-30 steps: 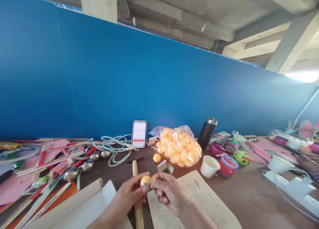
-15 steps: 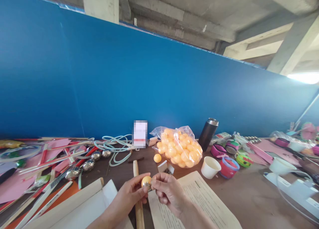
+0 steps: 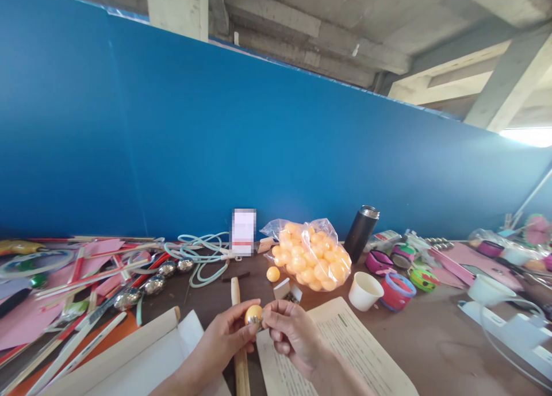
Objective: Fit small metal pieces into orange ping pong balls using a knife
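An orange ping-pong ball [image 3: 253,312] sits in the fingers of my left hand [image 3: 227,331], which is closed round it. Silvery, shiny pieces like tack heads cover the ball's lower side. My right hand [image 3: 290,329] is pinched at the ball's right side, thumb and forefinger together; whatever lies between the fingertips is too small to make out. Just beyond the hands stands a small open white box [image 3: 282,287] with dark metallic bits inside. Below my left hand runs the wooden handle of a hammer [image 3: 242,370]. Another orange ball [image 3: 273,274] rests near the box.
A clear bag of orange balls [image 3: 313,261] lies ahead, beside a black flask [image 3: 361,235] and a paper cup [image 3: 365,291]. Printed paper [image 3: 345,344] spreads under my right hand. Silvery studded balls [image 3: 154,285], tubing and sticks crowd the left; a power strip [image 3: 513,333] lies right.
Both hands keep the same hold at the ball. The view has shifted very slightly; nothing else has visibly moved.
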`<state>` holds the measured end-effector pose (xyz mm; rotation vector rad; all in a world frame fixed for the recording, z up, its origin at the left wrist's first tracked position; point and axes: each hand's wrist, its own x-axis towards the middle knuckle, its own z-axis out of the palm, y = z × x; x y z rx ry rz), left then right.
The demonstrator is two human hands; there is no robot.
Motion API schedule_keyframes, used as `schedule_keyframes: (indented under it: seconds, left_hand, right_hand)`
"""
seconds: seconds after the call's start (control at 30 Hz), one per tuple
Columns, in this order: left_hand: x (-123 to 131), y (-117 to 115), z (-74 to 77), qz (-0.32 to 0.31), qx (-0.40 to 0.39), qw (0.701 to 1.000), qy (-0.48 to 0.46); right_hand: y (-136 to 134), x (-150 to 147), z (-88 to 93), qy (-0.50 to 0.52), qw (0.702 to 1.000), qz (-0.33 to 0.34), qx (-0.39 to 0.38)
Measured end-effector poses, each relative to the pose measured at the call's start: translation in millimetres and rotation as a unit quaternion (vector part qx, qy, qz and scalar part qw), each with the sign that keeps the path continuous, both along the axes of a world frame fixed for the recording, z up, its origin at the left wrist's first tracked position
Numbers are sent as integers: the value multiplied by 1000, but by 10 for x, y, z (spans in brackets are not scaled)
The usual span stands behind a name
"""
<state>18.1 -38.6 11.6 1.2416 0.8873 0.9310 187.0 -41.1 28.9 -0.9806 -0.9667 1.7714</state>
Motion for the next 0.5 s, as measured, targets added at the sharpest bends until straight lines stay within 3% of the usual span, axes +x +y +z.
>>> schedule_keyframes:
  seconds: [0.3,0.5]
  left_hand:
    - [9,-1,15,-2,4,1000,7]
    - [1,-7,-52,-5,15,1000,19]
  right_hand:
    - [6,1,-9,-18,1000,1,15]
    - [12,1,-15,-54,998,-8,41]
